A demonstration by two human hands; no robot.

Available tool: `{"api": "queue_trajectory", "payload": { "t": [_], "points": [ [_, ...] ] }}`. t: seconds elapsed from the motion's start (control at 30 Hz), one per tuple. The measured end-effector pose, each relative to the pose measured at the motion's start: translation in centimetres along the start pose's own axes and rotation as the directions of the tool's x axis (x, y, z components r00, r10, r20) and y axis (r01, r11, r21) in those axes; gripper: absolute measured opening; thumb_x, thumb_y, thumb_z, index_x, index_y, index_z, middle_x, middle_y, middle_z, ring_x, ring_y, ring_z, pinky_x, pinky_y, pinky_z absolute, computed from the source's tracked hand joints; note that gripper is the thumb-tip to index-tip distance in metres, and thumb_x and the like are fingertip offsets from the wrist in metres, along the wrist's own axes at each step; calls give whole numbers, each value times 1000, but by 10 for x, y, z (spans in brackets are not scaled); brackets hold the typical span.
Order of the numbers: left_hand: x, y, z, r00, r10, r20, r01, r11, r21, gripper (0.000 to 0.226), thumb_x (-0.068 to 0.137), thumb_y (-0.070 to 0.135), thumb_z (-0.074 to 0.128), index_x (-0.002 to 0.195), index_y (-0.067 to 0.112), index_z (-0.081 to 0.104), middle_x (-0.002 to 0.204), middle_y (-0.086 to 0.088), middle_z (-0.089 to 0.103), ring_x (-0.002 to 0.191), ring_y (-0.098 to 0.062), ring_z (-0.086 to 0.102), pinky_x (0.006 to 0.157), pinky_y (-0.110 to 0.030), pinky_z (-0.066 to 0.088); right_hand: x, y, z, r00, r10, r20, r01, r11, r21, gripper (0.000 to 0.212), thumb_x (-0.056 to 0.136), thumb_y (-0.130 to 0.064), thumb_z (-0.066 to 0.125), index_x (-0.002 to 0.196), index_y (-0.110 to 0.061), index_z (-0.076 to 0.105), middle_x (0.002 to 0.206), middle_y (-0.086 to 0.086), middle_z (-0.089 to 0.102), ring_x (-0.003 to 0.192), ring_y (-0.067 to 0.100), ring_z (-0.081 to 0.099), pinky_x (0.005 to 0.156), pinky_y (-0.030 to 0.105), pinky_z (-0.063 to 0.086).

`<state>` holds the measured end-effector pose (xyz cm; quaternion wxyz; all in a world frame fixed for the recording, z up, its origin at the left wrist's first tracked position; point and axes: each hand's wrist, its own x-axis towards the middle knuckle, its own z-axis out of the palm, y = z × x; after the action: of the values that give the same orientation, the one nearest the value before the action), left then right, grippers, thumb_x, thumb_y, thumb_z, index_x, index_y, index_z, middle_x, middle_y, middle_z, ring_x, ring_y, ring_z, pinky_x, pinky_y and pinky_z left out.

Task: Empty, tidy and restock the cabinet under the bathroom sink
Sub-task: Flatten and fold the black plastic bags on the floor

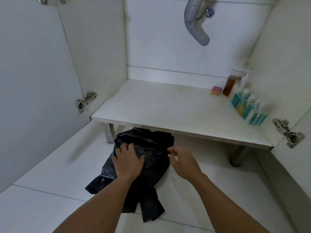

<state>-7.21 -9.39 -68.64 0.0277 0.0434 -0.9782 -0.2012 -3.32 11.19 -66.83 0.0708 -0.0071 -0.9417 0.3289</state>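
Head view: left hand (128, 161) presses spread fingers onto a crumpled black bag (151, 185) on the floor tiles, just in front of the open cabinet (151, 105). Right hand (182, 161), just beside it, pinches the bag's upper edge. Beyond and right of that pinch, bottles (249, 105) and a sponge (216, 90) sit on the cabinet shelf, with a grey hose (193, 26) hanging above.
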Motion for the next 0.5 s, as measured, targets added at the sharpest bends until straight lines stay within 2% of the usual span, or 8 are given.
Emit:
{"api": "queue_trajectory", "payload": {
  "t": [0.03, 0.1, 0.23, 0.3, 0.4, 0.5],
  "points": [
    [0, -7, 4, 995, -89, 43, 89, 996, -15, 70, 87, 57, 61, 141, 19, 37, 146, -10, 37, 135, -34, 34, 108, -51, 34, -1, -6, 12, 988, 32, 150, -42, 997, 66, 36, 98, -26, 56, 134, -24, 57, 127, -1, 58, 112, 15, 59, 96, 29, 50],
    [2, -20, 10, 975, -203, 93, 211, 974, -83, 65, 88, 52, 62, 139, 19, 39, 144, -11, 43, 134, -36, 38, 108, -56, 32, 2, -9, 37, 950, 46, 308, -92, 986, 137, 47, 96, -26, 60, 142, -27, 49, 138, 1, 47, 123, 16, 51, 108, 32, 43],
    [7, -38, 9, 973, -224, 57, 230, 953, -195, 27, 94, 34, 52, 119, 30, 62, 119, 1, 65, 115, -29, 56, 102, -52, 34, 7, -11, 66, 903, 122, 412, -211, 961, 177, 63, 88, -41, 64, 146, -39, 40, 151, 1, 39, 140, 25, 35, 118, 40, 31],
    [9, -38, 4, 976, -218, -7, 211, 948, -237, 22, 97, 35, 49, 110, 31, 67, 111, 4, 68, 109, -27, 59, 99, -51, 34, 9, -12, 72, 894, 182, 410, -263, 952, 153, 66, 88, -43, 65, 147, -42, 37, 152, 2, 38, 141, 28, 31, 120, 42, 27],
    [12, -40, -2, 973, -163, -161, 101, 937, -335, 20, 100, 39, 48, 95, 29, 65, 92, 9, 63, 98, -23, 58, 93, -46, 33, 11, -17, 77, 925, 224, 308, -307, 917, 255, 72, 87, -44, 66, 150, -42, 31, 150, 3, 42, 139, 29, 37, 117, 43, 32],
    [14, -36, -14, 958, -105, -269, -44, 867, -496, 20, 101, 37, 49, 87, 25, 59, 79, 12, 58, 85, -20, 59, 87, -39, 41, 17, -30, 73, 952, 179, 246, -266, 885, 383, 62, 91, -32, 68, 147, -28, 43, 147, 0, 46, 136, 20, 43, 116, 36, 35]
  ]
}}
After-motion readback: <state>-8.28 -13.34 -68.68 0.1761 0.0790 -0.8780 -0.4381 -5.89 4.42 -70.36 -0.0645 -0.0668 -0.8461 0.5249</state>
